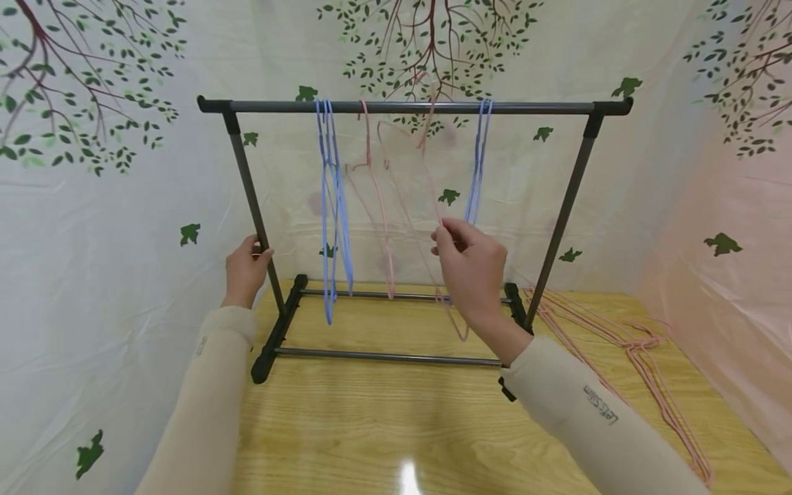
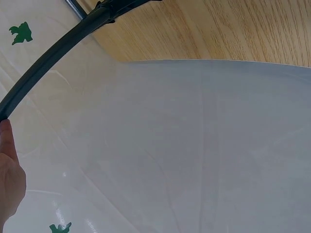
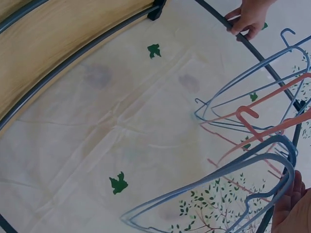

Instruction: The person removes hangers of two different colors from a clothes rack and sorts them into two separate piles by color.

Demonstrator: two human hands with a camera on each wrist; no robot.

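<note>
My left hand (image 1: 243,271) grips the left post (image 1: 250,182) of a dark metal clothes rack, thumb on one side and fingers behind. My right hand (image 1: 473,271) pinches a pink clothes hanger (image 1: 408,223) by its side, between thumb and fingertips. That hanger's hook is up at the top rail (image 1: 526,108); whether it rests on the rail I cannot tell. Another pink hanger (image 1: 380,206) hangs left of it. Blue hangers (image 1: 334,206) hang further left. More blue hangers (image 1: 479,158) hang behind and above my right hand, partly hidden by it.
Several pink hangers (image 1: 643,350) lie in a pile on the wood-grain table (image 1: 371,426), right of the rack. The rack's lower bars (image 1: 383,356) run between two black feet. A pale sheet (image 1: 124,261) printed with trees and leaves encloses the back and sides.
</note>
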